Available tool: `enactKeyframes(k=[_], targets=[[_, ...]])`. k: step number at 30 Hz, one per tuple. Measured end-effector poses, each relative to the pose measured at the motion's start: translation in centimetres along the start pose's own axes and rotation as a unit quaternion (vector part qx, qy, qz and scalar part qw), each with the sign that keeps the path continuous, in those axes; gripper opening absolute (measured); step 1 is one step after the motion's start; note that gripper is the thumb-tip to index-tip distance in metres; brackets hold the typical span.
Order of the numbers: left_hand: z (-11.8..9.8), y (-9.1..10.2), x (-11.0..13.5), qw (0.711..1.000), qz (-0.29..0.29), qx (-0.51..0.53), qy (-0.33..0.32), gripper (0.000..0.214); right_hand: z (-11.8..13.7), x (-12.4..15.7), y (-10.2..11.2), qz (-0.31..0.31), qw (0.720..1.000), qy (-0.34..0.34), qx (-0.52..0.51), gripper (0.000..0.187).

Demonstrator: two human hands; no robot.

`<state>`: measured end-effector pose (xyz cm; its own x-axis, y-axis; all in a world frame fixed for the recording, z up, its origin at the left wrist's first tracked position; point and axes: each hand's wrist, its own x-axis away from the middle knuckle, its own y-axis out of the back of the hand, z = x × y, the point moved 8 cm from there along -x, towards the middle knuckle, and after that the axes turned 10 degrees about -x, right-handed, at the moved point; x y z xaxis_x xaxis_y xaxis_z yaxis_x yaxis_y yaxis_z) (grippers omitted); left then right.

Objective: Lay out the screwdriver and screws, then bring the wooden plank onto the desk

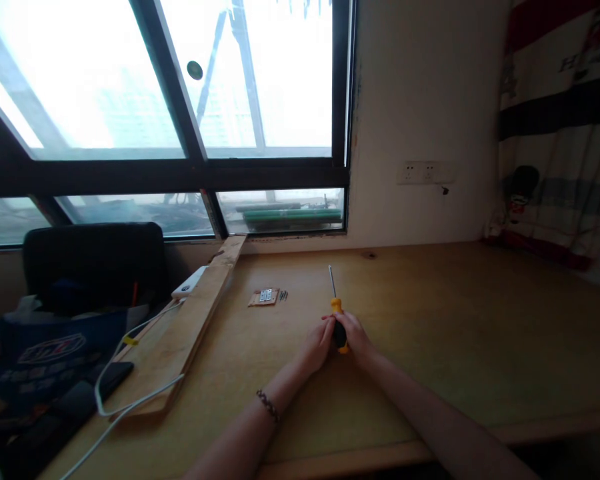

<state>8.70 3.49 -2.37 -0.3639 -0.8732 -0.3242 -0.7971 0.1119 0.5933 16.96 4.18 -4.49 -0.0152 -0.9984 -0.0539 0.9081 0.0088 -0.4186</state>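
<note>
The screwdriver (337, 313) lies on the wooden desk (430, 320), its metal shaft pointing away from the person toward the window (180, 100) and its yellow-and-black handle nearest the person. Both hands meet at the handle. The right hand (356, 339) is curled around the handle from the right side, with the fingers closed on the black grip section; the yellow tip of the handle shows just beyond the fingertips. The left hand (316, 345) rests against the handle from the left, fingers (326, 328) narrowly bent and touching it; whether they grip it cannot be determined. A braided bracelet (269, 405) sits on the left wrist. Farther along the desk, left of the shaft, a small hinge (265, 296) lies on a card, with a few dark screws (283, 295) just beside it.
</note>
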Motion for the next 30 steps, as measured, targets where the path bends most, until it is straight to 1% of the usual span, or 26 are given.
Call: enactKeyframes(k=[2, 4, 6, 8, 9, 10, 12, 13, 14, 15, 16, 19, 22, 26, 30], targets=[[-0.8, 0.5, 0.1, 0.997, 0.027, -0.063, -0.036, 0.046, 0.8, -0.4, 0.9, -0.031, 0.999, -0.016, -0.002, 0.029], [-1.2, 0.9, 0.1, 0.99, 0.031, -0.125, -0.059, 0.045, 2.0, -1.1, 2.5, -0.065, 0.997, -0.019, 0.024, 0.026], [-1.1, 0.9, 0.2, 0.979, 0.02, -0.193, -0.066, 0.042, 3.8, -1.8, 5.2, -0.111, 0.989, 0.0, 0.095, 0.024], [-0.6, 0.7, 0.2, 0.965, 0.008, -0.252, -0.067, 0.041, 5.9, -2.3, 8.6, -0.162, 0.965, 0.027, 0.207, 0.022], [-0.3, 0.5, 0.2, 0.96, 0.003, -0.272, -0.069, 0.041, 6.9, -2.4, 10.4, -0.189, 0.942, 0.04, 0.273, 0.02], [-0.1, 0.4, 0.2, 0.956, 0.0, -0.284, -0.071, 0.042, 8.1, -2.4, 12.2, -0.222, 0.908, 0.058, 0.35, 0.019], [0.1, 0.3, 0.1, 0.952, -0.003, -0.296, -0.074, 0.041, 9.8, -2.3, 15.2, -0.26, 0.819, 0.069, 0.506, 0.021], [0.1, 0.3, 0.1, 0.952, -0.003, -0.298, -0.076, 0.041, 10.3, -2.2, 16.5, -0.275, 0.784, 0.059, 0.554, 0.023], [0.1, 0.3, 0.1, 0.951, -0.001, -0.3, -0.076, 0.041, 10.5, -2.1, 17.8, -0.286, 0.757, 0.044, 0.586, 0.025], [0.1, 0.3, 0.1, 0.95, 0.001, -0.302, -0.075, 0.041, 10.6, -2.0, 18.9, -0.295, 0.736, 0.026, 0.609, 0.027], [0.1, 0.3, 0.1, 0.95, 0.004, -0.304, -0.075, 0.041, 10.6, -1.9, 19.7, -0.297, 0.721, 0.007, 0.625, 0.029], [0.3, 0.5, 0.0, 0.946, 0.002, -0.316, -0.068, 0.037, 10.2, -1.7, 21.2, -0.295, 0.691, -0.042, 0.658, 0.033], [0.8, 0.9, -0.2, 0.943, -0.013, -0.328, -0.047, 0.03, 9.9, -1.7, 21.6, -0.293, 0.672, -0.069, 0.677, 0.036], [1.4, 1.3, -0.5, 0.94, -0.019, -0.34, -0.023, 0.03, 9.8, -1.7, 21.6, -0.292, 0.662, -0.077, 0.686, 0.037], [1.4, 1.3, -0.4, 0.941, -0.02, -0.337, -0.025, 0.034, 9.6, -1.7, 21.8, -0.281, 0.662, -0.083, 0.69, 0.035]])
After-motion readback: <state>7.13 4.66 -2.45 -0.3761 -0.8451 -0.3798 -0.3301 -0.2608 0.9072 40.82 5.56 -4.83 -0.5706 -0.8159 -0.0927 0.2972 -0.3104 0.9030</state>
